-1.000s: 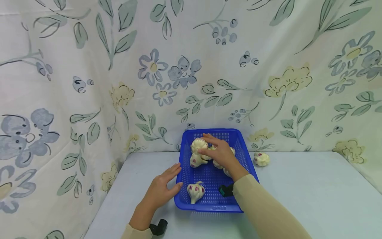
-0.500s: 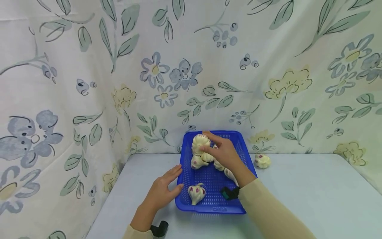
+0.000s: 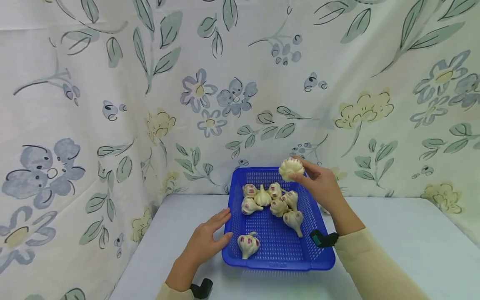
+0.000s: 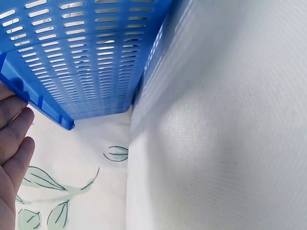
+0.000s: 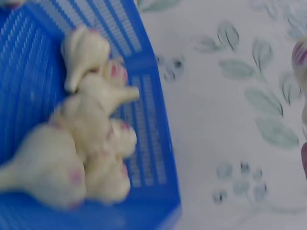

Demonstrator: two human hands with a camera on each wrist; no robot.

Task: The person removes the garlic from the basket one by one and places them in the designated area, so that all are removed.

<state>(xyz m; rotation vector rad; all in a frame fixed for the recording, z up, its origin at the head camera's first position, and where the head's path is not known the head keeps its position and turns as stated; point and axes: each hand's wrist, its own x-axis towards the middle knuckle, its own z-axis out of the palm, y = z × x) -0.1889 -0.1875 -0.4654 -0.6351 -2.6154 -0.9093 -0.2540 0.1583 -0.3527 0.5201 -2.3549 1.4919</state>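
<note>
My right hand (image 3: 320, 183) pinches a garlic bulb (image 3: 291, 169) between thumb and fingers, above the back right corner of the blue basket (image 3: 277, 265). In the right wrist view only a sliver of the held bulb (image 5: 301, 64) shows at the right edge. My left hand (image 3: 206, 237) rests with extended fingers at the basket's left rim; the left wrist view shows its fingertips (image 4: 21, 124) by that rim. Inside the basket, several garlic bulbs (image 3: 263, 197) cluster toward the back, and one bulb (image 3: 248, 245) lies apart at the front left.
Behind the right wrist, a garlic bulb (image 3: 324, 210) lies on the white table (image 3: 397, 241), mostly hidden. A floral cloth (image 3: 240, 83) hangs right behind the table. Black wrist devices (image 3: 202, 288) are worn on both wrists.
My right hand has lifted a garlic bulb from the basket's back left and carried it right. The left hand has stayed by the rim. More of the clustered bulbs now show.
</note>
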